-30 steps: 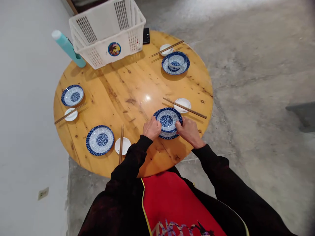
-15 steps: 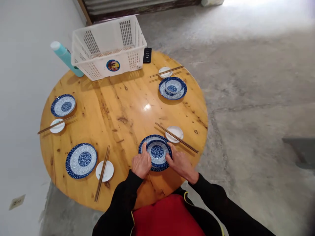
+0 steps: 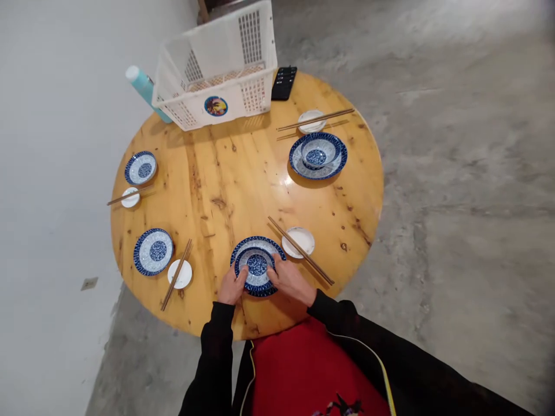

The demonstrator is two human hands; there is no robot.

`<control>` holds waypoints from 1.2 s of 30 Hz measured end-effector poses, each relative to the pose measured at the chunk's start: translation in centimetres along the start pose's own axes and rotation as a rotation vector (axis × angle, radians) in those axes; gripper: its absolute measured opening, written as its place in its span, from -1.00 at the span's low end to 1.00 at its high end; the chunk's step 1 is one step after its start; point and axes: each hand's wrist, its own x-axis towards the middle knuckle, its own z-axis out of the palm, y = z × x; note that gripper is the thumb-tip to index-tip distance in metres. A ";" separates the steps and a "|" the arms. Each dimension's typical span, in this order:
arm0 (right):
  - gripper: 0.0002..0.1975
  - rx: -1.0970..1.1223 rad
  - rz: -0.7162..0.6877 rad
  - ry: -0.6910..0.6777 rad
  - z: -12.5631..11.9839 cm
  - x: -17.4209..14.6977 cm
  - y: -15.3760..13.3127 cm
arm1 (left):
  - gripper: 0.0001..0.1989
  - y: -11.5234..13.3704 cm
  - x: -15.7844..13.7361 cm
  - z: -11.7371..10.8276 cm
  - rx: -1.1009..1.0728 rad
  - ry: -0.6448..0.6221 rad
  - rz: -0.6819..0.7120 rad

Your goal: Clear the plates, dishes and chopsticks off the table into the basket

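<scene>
A blue-and-white bowl (image 3: 257, 267) rests on a larger patterned plate (image 3: 255, 242) at the near side of the round table. My left hand (image 3: 233, 285) grips the bowl's left rim, thumb on the inside. From the right, my right hand (image 3: 292, 279) holds the opposite rim, its thumb also over the edge. Fingers below the rim are partly hidden. Just right of the plate, a pair of chopsticks (image 3: 318, 269) lies across a small white dish (image 3: 302, 238).
Other settings have a plate (image 3: 153, 252) at left, another patterned dish (image 3: 141, 168) at far left, and a bowl (image 3: 319, 151) on a plate at far right. A white plastic basket (image 3: 234, 110), teal bottle (image 3: 145, 86) and black phone-like object (image 3: 284, 85) stand at the back.
My view has shifted, so the table appears moved. My left hand's extended index finger has left the plate's upper edge, and both hands now grip the bowl's sides.
</scene>
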 end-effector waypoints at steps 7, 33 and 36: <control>-0.76 0.083 -0.101 0.142 -1.2 -0.8 0.8 | -0.47 0.9 -0.8 0.4 -0.202 0.111 0.173; -0.82 -0.081 -0.257 0.171 -29.2 -1.1 21.5 | -0.67 32.1 2.8 15.3 -0.256 0.393 0.077; -0.83 -0.071 -0.270 0.213 -31.5 1.9 20.9 | -0.68 33.8 6.0 13.6 -0.253 0.406 0.067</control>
